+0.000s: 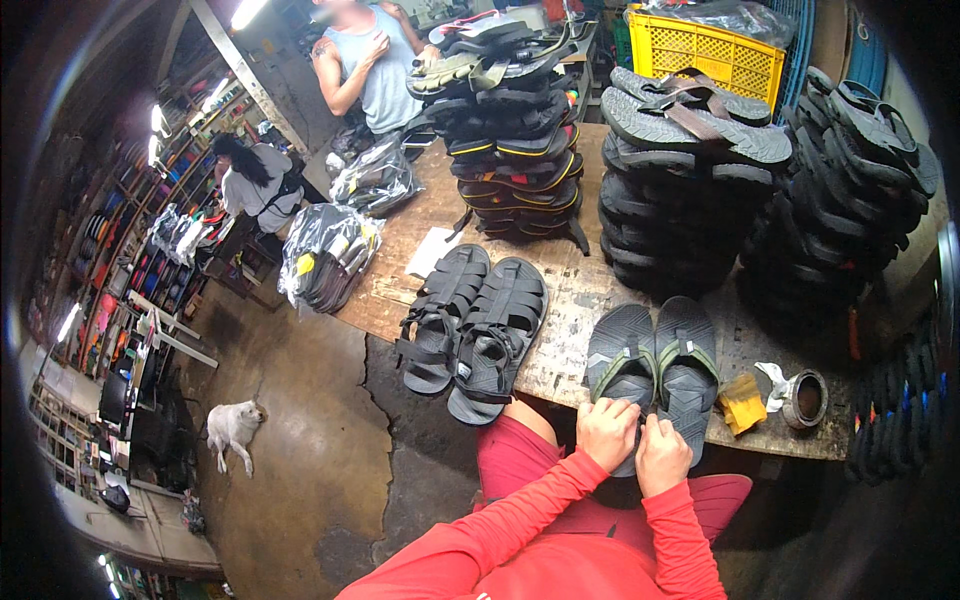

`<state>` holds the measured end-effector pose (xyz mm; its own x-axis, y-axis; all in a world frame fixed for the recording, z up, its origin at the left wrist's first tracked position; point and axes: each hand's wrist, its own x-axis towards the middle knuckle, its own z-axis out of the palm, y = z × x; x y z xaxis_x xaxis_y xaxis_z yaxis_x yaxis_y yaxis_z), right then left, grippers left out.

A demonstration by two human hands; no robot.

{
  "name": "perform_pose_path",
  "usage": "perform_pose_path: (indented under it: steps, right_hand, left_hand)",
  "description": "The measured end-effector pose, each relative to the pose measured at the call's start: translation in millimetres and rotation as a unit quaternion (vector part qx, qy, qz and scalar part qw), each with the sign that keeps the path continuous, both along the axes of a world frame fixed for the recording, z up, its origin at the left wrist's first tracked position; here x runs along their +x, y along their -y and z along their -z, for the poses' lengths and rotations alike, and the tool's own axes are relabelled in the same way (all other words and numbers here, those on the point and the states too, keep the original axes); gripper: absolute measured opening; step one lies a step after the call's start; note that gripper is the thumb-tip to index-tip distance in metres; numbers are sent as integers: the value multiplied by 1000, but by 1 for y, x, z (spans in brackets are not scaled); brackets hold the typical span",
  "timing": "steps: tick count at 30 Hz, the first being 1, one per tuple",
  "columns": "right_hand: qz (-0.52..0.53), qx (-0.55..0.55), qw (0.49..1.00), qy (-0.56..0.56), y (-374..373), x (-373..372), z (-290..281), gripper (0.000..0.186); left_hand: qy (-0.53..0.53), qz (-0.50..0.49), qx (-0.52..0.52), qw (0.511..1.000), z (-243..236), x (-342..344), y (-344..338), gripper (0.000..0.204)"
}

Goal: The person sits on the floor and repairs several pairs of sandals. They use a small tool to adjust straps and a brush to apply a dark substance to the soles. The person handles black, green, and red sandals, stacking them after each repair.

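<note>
A pair of grey flip-flops with green straps lies on the table edge in front of me, toes pointing away: the left flip-flop (619,335) and the right flip-flop (686,325). Over the left one's heel end is my left hand (608,433), its fingers curled into a pinch. Close beside it, my right hand (663,455) is also pinched, above the inner heel edge of the right one. Whatever sits between the fingertips is too small to make out. To the left, a pair of black strappy sandals (505,310) overhangs the table edge.
Tall stacks of black sandals (520,150), grey-topped flip-flops (690,180) and more footwear (850,190) crowd the far table. A yellow packet (741,404) and open can (806,400) stand right. Bagged sandals (330,255), a white dog (235,430) and two people are left and beyond.
</note>
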<state>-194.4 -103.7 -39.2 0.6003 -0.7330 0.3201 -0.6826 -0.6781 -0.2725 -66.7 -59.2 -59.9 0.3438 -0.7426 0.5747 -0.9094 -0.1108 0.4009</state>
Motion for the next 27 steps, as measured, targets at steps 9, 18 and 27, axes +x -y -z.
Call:
perform_pose_path:
  steps: [9,18,27]
  right_hand:
    - [18,17,1000,9,-5,-6,-20,20]
    - [157,217,925,270,-8,-113,-25,25]
    - [203,364,845,335,6,-97,35,55]
  left_hand:
    - [-105,33,-51,993,-18,8,-8,7]
    - [-53,33,107,992,-47,53,-95,12]
    - [-28,77,56,995,-24,-12,-6,42]
